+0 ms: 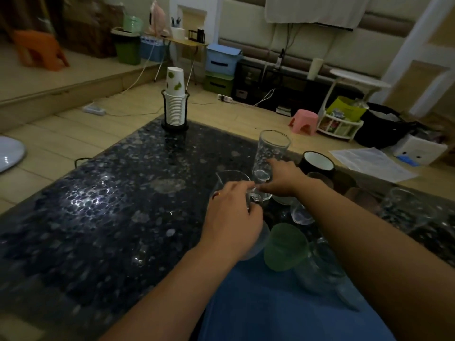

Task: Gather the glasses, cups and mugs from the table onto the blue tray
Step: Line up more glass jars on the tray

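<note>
My left hand (231,215) grips the handle of a clear glass mug (227,179) standing on the dark speckled table (110,217). My right hand (283,179) is closed around the lower part of a tall clear glass (272,148), which leans slightly. The blue tray (270,303) lies at the near edge, partly under my arms. On or by its far end are a green cup (285,247) and a clear glass (317,269). A black mug (317,161), brown cups (362,196) and further clear glasses (403,205) stand to the right.
A stack of white paper cups in a black holder (174,102) stands at the table's far edge. The table's left half is bare stone. Beyond on the floor are a pink stool (304,120), cables and storage boxes.
</note>
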